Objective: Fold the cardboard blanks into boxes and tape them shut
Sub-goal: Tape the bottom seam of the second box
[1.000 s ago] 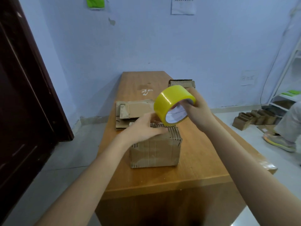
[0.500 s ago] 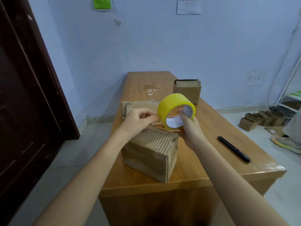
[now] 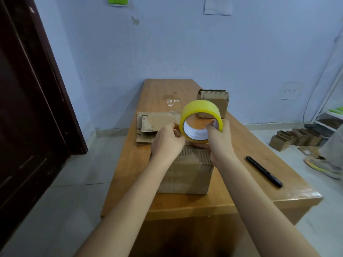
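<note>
Right — pen [image 3: 264, 171] — bare tabletop [image 3: 241, 138]

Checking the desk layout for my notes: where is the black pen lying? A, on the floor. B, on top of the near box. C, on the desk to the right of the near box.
C: the black pen lies on the desk, right of the near box.

A white paper sheet [image 3: 218, 6] high on the wall carries a line of dark characters, cut off and too blurred to read. A small wall plate [image 3: 290, 90] bears 3 faint marks, possibly characters.
</note>
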Tool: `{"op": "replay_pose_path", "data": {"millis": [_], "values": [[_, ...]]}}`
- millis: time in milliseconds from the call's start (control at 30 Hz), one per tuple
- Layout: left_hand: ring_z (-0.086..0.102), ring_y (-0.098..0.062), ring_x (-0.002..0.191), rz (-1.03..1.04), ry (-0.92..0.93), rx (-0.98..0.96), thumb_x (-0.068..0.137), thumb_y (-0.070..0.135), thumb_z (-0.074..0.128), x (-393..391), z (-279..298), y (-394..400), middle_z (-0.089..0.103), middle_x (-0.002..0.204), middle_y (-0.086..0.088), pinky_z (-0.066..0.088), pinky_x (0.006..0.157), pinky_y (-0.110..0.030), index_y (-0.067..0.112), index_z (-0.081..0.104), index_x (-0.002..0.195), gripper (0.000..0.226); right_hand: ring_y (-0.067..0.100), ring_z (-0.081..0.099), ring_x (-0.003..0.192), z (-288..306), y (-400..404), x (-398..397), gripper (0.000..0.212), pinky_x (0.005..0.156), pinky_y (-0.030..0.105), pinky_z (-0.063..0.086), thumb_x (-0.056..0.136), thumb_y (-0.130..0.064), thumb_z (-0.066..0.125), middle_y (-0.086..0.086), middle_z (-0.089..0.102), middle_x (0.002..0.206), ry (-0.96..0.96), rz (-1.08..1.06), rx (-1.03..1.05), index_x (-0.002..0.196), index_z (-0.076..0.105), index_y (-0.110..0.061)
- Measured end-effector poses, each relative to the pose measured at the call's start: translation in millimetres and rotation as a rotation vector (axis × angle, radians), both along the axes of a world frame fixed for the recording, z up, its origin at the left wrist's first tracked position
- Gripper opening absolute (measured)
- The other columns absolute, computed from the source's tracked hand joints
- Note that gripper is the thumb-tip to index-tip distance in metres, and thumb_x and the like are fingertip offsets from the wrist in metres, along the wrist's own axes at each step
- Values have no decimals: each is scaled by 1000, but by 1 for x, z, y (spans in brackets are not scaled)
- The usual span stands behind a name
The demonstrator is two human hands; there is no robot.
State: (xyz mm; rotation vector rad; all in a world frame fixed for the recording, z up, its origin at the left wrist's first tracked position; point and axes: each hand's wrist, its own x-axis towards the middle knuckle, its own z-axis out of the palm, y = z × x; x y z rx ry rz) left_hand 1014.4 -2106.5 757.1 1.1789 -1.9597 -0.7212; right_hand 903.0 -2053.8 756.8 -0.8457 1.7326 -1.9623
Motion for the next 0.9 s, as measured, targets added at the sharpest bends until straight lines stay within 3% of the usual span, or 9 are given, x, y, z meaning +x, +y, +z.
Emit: {"op": "replay_pose_path", "data": {"millis": [133,200,367,433,500,600,667,767,900], "values": [[52,-8,52,-253,107,218,78,7,65,11,21,-9,57,63,3,39,51,-20,14,63,86,12,8,48,72,0,1,2,13,65,29,41,90,-6,50,-1,49,84,-41,-83,-36,97,47,-17],[52,-6,46,-350,59,331,79,3,67,21,38,-15,59,60,-1,42,46,-17,11,66,92,15,7,49,72,0,2,2,16,62,29,41,90,-7,50,0,51,86,-12,-81,-16,102,49,-16],[64,-22,72,-441,-323,353,81,3,66,42,62,-34,60,62,-4,48,58,-24,17,65,107,31,16,38,66,-2,6,6,8,51,17,31,92,-1,42,2,40,75,202,-24,-20,97,46,-6],[66,-24,71,-482,-463,362,81,5,69,47,67,-38,67,72,-10,50,64,-29,18,61,114,37,12,38,65,-2,7,9,6,46,15,28,92,1,41,1,39,73,308,22,-26,96,45,0],[68,-19,68,-513,-580,374,81,10,72,50,71,-40,71,78,-9,54,74,-33,20,58,120,42,2,38,57,-1,8,12,9,45,13,28,92,1,41,-2,41,70,394,67,-20,93,45,-6],[69,-18,66,-462,-756,281,79,20,75,58,75,-48,69,70,-1,52,87,-36,17,56,124,49,1,38,56,-2,8,11,10,46,13,29,93,1,41,-1,43,71,426,80,-29,95,46,-8],[68,-18,70,-440,-708,289,81,21,74,72,77,-54,69,70,-2,55,86,-34,11,60,121,44,8,38,60,-2,10,7,9,47,14,29,94,0,42,3,44,76,403,60,-44,98,48,-4],[69,-20,73,-472,-417,415,83,17,71,93,67,-55,70,76,-9,58,73,-32,9,64,111,30,12,39,64,-3,9,5,8,47,14,30,94,0,42,5,45,77,419,63,-45,98,49,-2],[68,-18,70,-427,-123,489,85,13,68,106,37,-56,66,82,-14,58,65,-32,5,59,110,28,5,40,56,-4,7,11,25,48,15,31,93,-1,43,2,46,67,513,88,-38,81,42,-22]]}}
